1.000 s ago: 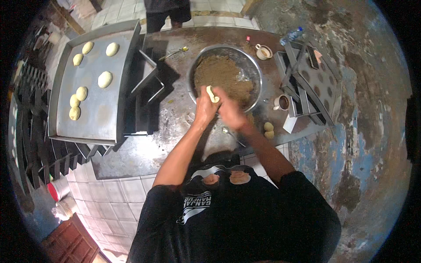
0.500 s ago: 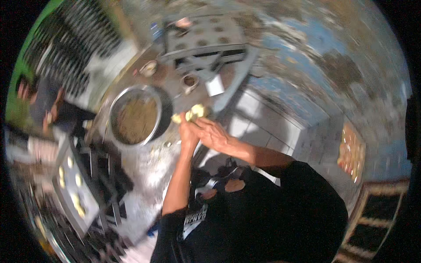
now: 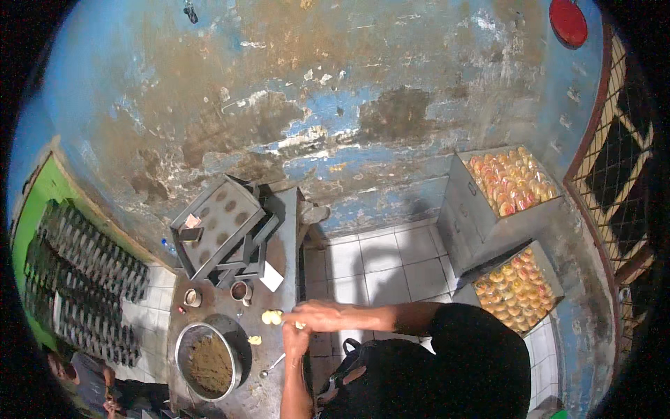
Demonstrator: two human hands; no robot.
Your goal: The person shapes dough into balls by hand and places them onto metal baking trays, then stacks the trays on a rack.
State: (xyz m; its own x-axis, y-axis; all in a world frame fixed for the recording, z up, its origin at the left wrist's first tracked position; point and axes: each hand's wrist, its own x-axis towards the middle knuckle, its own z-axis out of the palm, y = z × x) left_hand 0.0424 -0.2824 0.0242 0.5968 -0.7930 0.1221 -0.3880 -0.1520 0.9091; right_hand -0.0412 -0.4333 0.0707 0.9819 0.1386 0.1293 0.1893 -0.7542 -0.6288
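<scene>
From here, the right hand (image 3: pixel 314 316) mostly hides the fingers of the left hand (image 3: pixel 294 336); 1 co-worker (image 3: pixel 92 373) is cut off below.

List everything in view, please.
Table: 1, brownish, lower left
Bowl: 1, silver, table
Crumbs: uncounted, brown, in bowl
Cups: 2, pale, table
Trays: several, grey, table
Card: 1, white, by trays
Spoon: 1, silver, table
Dough: several, yellowish, table
Boxes: 2, grey, right
Buns: many, golden, in boxes
Stacks: several, grey, left
Wall: 1, blue-brown, top
Tiles: many, white, floor
Person: 1, dark-clad, lower left
Left hand: 1, bare, table edge
Right hand: 1, bare, alongside
</scene>
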